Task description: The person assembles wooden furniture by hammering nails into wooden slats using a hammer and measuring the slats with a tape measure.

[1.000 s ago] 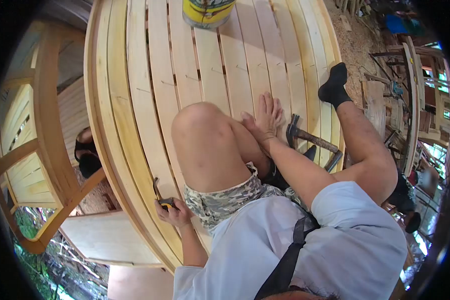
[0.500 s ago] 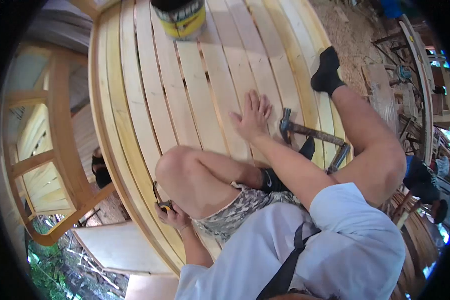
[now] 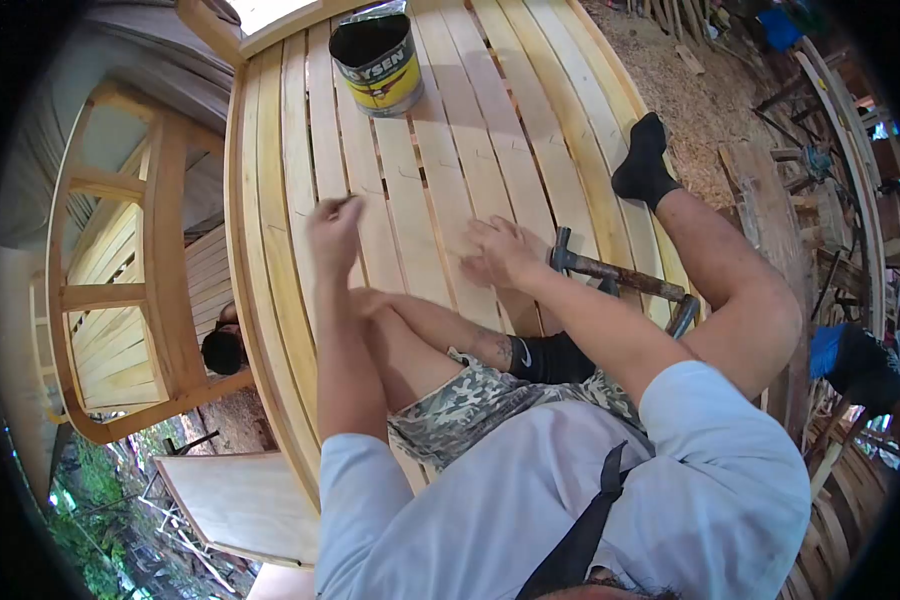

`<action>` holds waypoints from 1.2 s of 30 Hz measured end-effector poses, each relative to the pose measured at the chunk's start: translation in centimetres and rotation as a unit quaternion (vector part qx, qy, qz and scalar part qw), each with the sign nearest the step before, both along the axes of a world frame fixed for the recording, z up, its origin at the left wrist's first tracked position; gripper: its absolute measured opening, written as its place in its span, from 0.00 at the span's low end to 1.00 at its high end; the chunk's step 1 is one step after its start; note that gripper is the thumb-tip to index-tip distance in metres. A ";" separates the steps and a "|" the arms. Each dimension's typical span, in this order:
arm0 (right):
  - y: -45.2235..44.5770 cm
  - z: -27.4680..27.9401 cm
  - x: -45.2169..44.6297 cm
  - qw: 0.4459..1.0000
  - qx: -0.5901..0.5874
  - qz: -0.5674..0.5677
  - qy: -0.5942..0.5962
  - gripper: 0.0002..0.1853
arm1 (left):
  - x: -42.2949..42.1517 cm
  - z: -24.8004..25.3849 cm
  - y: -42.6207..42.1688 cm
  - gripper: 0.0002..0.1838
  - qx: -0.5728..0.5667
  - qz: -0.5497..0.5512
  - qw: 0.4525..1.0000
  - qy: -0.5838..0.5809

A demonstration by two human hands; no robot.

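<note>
Over the slatted wooden surface [image 3: 270, 250], my left hand [image 3: 335, 230] is raised and blurred, its fingers closed; a small dark thing shows at its top, too unclear to name. My right hand [image 3: 500, 252] hovers over or touches the middle slats, fingers spread and partly blurred. Just right of it lies a hammer [image 3: 620, 275] with a worn handle, its head near my wrist. Another metal-ended tool [image 3: 682, 315] lies by the handle's end, against my leg. Rows of thin nails or marks [image 3: 445, 163] cross the slats beyond my hands.
A yellow and black can [image 3: 380, 75] stands open at the far end. My folded leg and my outstretched leg [image 3: 720, 240] rest on the slats. Left are a wooden frame [image 3: 165, 250], a pale panel [image 3: 240, 500] and another person's head [image 3: 224, 350]. A person [image 3: 860, 365] is at right.
My left hand has risen from beside my knee, forward over the slats; the tape measure it held is no longer clearly visible. My right hand has shifted slightly. The view has turned, showing more of the can.
</note>
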State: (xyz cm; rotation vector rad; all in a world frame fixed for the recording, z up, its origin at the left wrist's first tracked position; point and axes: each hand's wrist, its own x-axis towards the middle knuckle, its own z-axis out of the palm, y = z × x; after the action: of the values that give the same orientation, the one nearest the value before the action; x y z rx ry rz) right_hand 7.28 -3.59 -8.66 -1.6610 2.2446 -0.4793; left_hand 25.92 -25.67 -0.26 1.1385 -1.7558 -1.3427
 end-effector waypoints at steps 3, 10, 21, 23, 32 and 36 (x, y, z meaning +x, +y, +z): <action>-1.1 -0.1 -0.9 0.939 -0.068 -0.138 -0.308 0.19 | -6.0 -0.8 2.6 0.17 0.010 -0.188 0.972 -0.140; 1.4 1.4 -3.3 0.780 0.007 -0.241 -0.578 0.14 | -11.7 -4.7 9.3 0.25 -0.088 -0.393 0.868 -0.290; 1.0 0.8 -9.6 0.635 -0.092 -0.274 -0.716 0.07 | -5.4 -1.7 -4.2 0.31 -0.021 -0.320 0.889 -0.328; 1.5 0.4 -13.2 0.616 -0.158 -0.329 -0.698 0.06 | -3.0 -3.9 -6.0 0.30 -0.048 -0.258 0.894 -0.363; 3.5 -1.7 -15.0 0.583 -0.145 -0.470 -0.647 0.06 | -2.8 -4.2 -5.1 0.27 -0.026 -0.220 0.865 -0.451; 0.0 -0.7 -7.9 0.793 0.024 -0.358 -0.492 0.22 | 2.5 -3.3 -6.4 0.25 -0.039 -0.049 0.954 -0.294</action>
State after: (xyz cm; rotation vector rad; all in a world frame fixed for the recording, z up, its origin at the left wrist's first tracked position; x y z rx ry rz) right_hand -0.60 -3.58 -9.34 -0.2307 1.8621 -1.1162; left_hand 28.40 -32.06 -3.53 1.5305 -2.2847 -1.0328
